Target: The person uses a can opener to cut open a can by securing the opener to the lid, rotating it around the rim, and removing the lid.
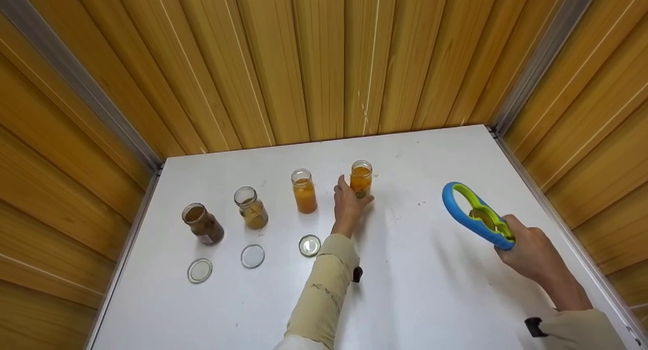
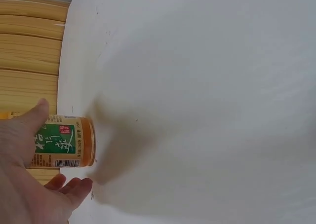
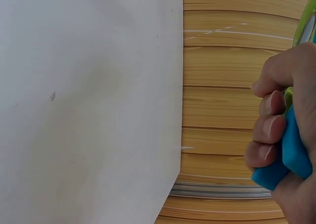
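Note:
My left hand point(image 1: 349, 205) is at an uncapped glass jar point(image 1: 361, 180) of orange contents at the back. In the left wrist view its thumb and fingers are spread to either side of the jar's green label point(image 2: 57, 138), with a gap below the jar before the lower fingers. My right hand point(image 1: 531, 251) grips a blue and green jar opener point(image 1: 468, 218) by its handle end, raised over the table's right side. A gold-brown piece point(image 1: 483, 218) shows inside the opener's frame. The right wrist view has the fingers point(image 3: 266, 128) curled round the blue handle point(image 3: 295, 145).
Left of that jar stand three more uncapped jars: one orange point(image 1: 306, 195), one yellowish point(image 1: 253, 213), one dark brown point(image 1: 205, 226). Three round lids point(image 1: 310, 245) lie in front of them on the white table point(image 1: 405, 289). Wood-patterned walls point(image 1: 324, 61) enclose the back and sides.

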Motion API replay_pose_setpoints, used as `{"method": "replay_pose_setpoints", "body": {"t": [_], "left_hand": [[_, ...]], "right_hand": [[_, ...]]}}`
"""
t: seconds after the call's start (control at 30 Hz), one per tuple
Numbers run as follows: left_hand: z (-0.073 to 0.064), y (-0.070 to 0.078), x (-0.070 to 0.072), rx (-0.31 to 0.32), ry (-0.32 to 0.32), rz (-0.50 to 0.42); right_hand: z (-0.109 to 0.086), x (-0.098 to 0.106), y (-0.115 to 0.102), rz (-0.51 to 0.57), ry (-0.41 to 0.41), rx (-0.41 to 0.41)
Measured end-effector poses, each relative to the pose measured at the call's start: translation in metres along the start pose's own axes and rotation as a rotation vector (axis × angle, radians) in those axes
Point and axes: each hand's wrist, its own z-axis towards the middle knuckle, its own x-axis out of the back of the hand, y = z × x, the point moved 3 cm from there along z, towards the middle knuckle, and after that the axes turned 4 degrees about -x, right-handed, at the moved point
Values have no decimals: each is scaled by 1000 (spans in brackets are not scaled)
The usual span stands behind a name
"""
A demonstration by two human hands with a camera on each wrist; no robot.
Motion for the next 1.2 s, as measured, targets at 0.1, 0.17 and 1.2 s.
{"method": "replay_pose_setpoints", "body": {"t": [0.1,0.17,1.2], "left_hand": [[-6,-1,2,20,-30,18],[-10,-1,3,15,-45,22],[-67,4,31,-5,-204,-152]], "right_hand": [[0,0,-1,-2,8,8],[-1,0,-2,-1,11,5],[2,0,-24,-15,68,92]]}}
